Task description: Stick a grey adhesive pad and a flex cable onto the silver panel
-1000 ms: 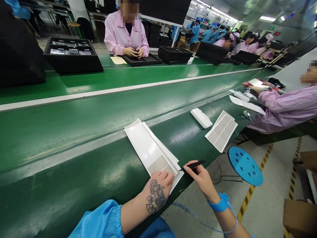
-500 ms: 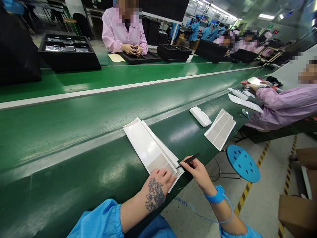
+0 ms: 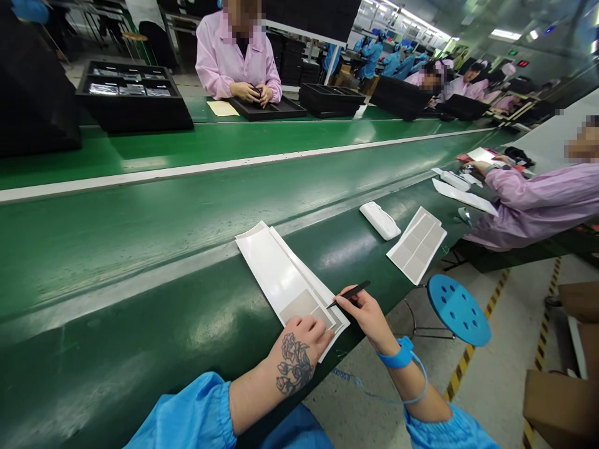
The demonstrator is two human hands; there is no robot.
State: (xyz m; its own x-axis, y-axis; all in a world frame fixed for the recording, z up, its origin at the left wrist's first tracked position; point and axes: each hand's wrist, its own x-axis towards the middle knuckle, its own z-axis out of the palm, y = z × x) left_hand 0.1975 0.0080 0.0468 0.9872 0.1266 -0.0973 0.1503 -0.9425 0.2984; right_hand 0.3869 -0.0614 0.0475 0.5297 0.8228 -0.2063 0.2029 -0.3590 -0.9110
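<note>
Right hand [image 3: 366, 315], black tool [image 3: 356, 290] shifted farther up white sheets [image 3: 276, 268].

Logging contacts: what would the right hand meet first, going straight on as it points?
Probably the white sheets just beyond the right hand; whether its black tool touches them is unclear.

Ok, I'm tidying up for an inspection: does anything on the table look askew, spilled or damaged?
No spill or clear damage shows. The white sheets under the left hand look askew, fanned instead of squared up; the gray sheets near the white case also overlap unevenly.
</note>
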